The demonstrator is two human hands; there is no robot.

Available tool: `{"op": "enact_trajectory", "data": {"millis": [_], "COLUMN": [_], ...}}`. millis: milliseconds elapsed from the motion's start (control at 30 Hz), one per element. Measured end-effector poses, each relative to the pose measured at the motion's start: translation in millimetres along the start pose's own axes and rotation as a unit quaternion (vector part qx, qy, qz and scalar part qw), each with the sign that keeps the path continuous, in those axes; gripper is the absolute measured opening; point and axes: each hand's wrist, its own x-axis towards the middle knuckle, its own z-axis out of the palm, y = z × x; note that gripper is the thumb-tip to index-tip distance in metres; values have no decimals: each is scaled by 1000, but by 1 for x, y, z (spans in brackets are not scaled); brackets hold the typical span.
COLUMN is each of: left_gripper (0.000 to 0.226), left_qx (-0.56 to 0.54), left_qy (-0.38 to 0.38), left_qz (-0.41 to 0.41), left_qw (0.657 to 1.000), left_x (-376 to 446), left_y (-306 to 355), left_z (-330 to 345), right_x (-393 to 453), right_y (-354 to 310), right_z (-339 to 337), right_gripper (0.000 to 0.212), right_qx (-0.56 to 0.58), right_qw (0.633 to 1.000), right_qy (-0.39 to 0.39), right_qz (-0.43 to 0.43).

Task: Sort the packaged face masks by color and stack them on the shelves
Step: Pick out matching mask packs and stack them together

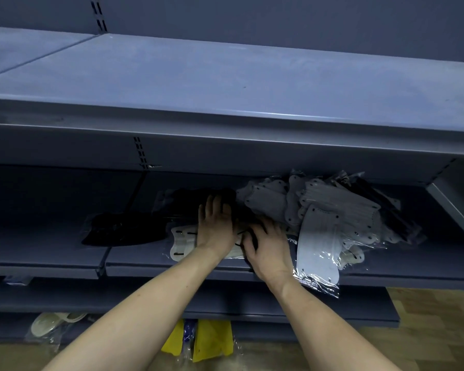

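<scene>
On the shelf (pixel 51 259), the left hand (pixel 216 226) was laid flat, fingers straight, on black masks (pixel 188 202), while the right hand (pixel 268 247), fingers curled, gripped a black mask (pixel 248 238) left of the white pile (pixel 332 210).

1. Your left hand (pixel 217 226) and right hand (pixel 269 247) rest on masks at the middle shelf (pixel 46 257) front, 6 o'clock.
2. A mask heap (pixel 330 210) lies at 3 o'clock.
3. One packaged mask (pixel 123 230) lies at 9 o'clock.
4. The upper shelf (pixel 225 84) sits at 12 o'clock.
</scene>
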Motion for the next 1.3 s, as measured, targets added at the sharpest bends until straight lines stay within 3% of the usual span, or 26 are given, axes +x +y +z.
{"op": "enact_trajectory", "data": {"millis": [133,300,500,700,867,1033,1133,1200,1300], "left_gripper": [50,53,56,36,33,22,28,34,23], "left_qx": [-78,-43,64,92,28,-3,-27,-42,-71], "left_qy": [-29,-107,-82,-52,-11,122,165,189,243], "left_qz": [95,118,117,146,123,119,119,126,144], "left_qw": [992,986,988,984,992,985,979,973,957], "left_x": [13,30,42,42,44,34,27,24,20], "left_y": [23,40,54,53,44,39,36,32,25], "left_z": [4,2,2,8,9,-2,-6,-9,-8], "right_x": [4,3,5,6,2,0,0,1,0], "right_y": [-5,-7,-7,-9,-8,-7,-7,-7,-9], "right_z": [-6,-9,-10,-13,-12,-10,-10,-11,-11], "right_gripper": [32,33,34,32,9,13,12,20,36], "right_qx": [-11,-1,-7,-7,22,21,5,-11,-42], "right_qw": [998,996,996,995,997,997,998,998,998], "right_qy": [1,18,-4,-29,-29,-17,-17,-15,7], "right_qz": [64,92,90,90,71,67,57,54,55]}}
